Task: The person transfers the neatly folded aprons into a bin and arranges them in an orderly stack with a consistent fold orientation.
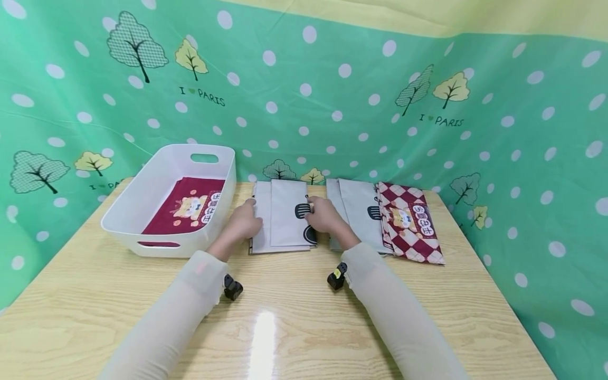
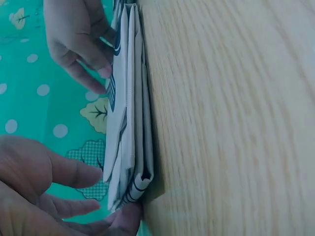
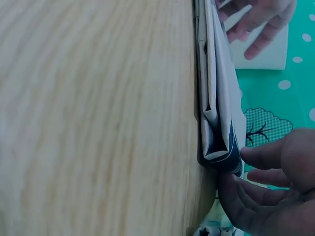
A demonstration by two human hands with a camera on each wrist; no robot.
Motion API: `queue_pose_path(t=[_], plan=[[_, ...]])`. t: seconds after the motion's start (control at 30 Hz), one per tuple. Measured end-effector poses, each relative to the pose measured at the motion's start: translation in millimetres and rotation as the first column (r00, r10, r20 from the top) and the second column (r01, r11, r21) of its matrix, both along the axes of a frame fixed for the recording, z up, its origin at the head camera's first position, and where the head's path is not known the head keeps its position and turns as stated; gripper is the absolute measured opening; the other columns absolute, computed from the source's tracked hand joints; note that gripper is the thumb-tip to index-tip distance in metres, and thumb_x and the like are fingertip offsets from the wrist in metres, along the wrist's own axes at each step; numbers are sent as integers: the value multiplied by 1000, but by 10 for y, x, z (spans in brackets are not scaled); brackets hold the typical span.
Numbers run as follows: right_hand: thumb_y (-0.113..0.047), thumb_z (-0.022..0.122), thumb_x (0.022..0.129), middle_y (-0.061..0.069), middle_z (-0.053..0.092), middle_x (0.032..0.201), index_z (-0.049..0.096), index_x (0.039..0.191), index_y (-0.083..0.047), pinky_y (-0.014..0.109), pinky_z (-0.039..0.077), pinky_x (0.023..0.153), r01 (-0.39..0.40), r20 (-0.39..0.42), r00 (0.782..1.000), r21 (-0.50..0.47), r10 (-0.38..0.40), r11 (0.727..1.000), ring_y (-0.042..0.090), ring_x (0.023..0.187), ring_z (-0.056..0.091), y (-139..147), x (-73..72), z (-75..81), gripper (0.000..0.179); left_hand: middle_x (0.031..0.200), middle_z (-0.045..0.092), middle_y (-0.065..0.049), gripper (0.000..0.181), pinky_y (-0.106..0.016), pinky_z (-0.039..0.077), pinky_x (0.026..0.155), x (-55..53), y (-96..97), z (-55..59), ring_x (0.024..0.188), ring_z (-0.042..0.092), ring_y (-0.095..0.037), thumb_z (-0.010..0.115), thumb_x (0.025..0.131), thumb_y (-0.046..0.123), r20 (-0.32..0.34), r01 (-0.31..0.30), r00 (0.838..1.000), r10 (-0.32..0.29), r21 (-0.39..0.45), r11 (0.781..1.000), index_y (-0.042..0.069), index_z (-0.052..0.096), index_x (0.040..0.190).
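Observation:
A stack of folded light-grey cloth (image 1: 287, 214) with a black spatula print lies between both hands at the middle of the table. My left hand (image 1: 244, 219) holds the stack's left edge. At that edge in the left wrist view, the left hand (image 2: 44, 191) has one finger low against the corner and others at the upper side. On the opposite edge is my right hand (image 1: 324, 214), its thumb and forefinger at the printed side. The right wrist view shows the right hand (image 3: 275, 182) pinching the folded corner. Several layers of the cloth (image 3: 221, 113) show edge-on there.
To the left stands a white plastic bin (image 1: 223, 211) containing a dark red folded cloth (image 1: 192, 203) with a cartoon animal. Right of the hands lie more grey folded cloths (image 1: 358, 211) and a red checked one (image 1: 413, 221). A green dotted curtain (image 1: 332, 105) hangs behind the table (image 1: 294, 327).

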State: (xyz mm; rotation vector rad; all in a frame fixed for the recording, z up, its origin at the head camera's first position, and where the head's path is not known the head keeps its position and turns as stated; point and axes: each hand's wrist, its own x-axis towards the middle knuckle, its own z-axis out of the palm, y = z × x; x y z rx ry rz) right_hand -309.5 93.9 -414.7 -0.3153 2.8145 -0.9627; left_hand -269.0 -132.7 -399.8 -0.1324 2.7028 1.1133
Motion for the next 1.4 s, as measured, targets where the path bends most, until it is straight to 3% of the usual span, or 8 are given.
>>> queue_pose_path(t=[0.13,0.23,0.37,0.57,0.7,0.97,1.17,1.4], plan=[[-10,62,100,2,51,67,45,151,1,28,40,53,85,63,995,-80,-80,993,14,56,47,17,-22,-16,56,161,32,-25,64,-51,36,116,5,-20,-8,138,41,-37,49,98,5,25,-48,999,47,65,997,-2,28,158],[-13,64,99,11,67,99,48,149,2,33,53,71,123,100,989,-96,-113,988,18,80,61,18,-19,-2,55,158,37,-25,63,-47,45,108,16,-30,-1,133,44,-37,49,95,0,21,-80,997,78,104,991,-4,34,155],[-14,67,98,18,61,134,53,144,3,41,55,93,168,162,976,-133,-146,977,25,108,63,8,-21,45,51,150,46,-24,63,-35,51,84,16,-38,7,120,49,-36,47,88,-4,9,-125,992,125,163,979,-6,41,151],[-7,72,94,18,62,127,53,143,4,35,56,86,255,281,941,-227,-187,940,22,95,66,-17,-45,99,54,139,50,-24,63,-27,44,62,-5,-41,15,96,52,-29,46,87,-6,45,-166,986,160,278,946,-7,41,150],[-2,73,92,20,63,126,53,143,6,28,57,78,286,336,925,-304,-179,909,18,89,65,-27,-57,109,55,137,51,-22,63,-28,45,63,-7,-35,28,95,52,-28,48,88,-6,50,-181,983,174,293,939,-4,41,151],[11,70,88,20,67,118,55,138,6,27,58,71,345,417,900,-499,-129,795,18,83,66,-37,-65,93,53,130,55,-21,64,-28,46,67,-20,-34,23,98,53,-28,48,86,-8,45,-215,976,212,289,933,0,46,150],[10,70,87,18,66,118,58,137,2,29,59,70,372,415,895,-490,-165,788,19,84,65,-22,-83,90,52,132,55,-20,62,-30,49,69,-12,-11,32,100,55,-27,48,88,-8,64,-237,971,229,322,916,4,48,150],[9,67,87,17,66,117,59,136,0,27,55,62,389,390,901,-529,-191,754,16,76,64,30,-50,137,50,121,55,-16,62,-26,47,60,-22,27,35,87,54,-21,48,88,-8,28,-228,972,234,359,905,5,49,149]])
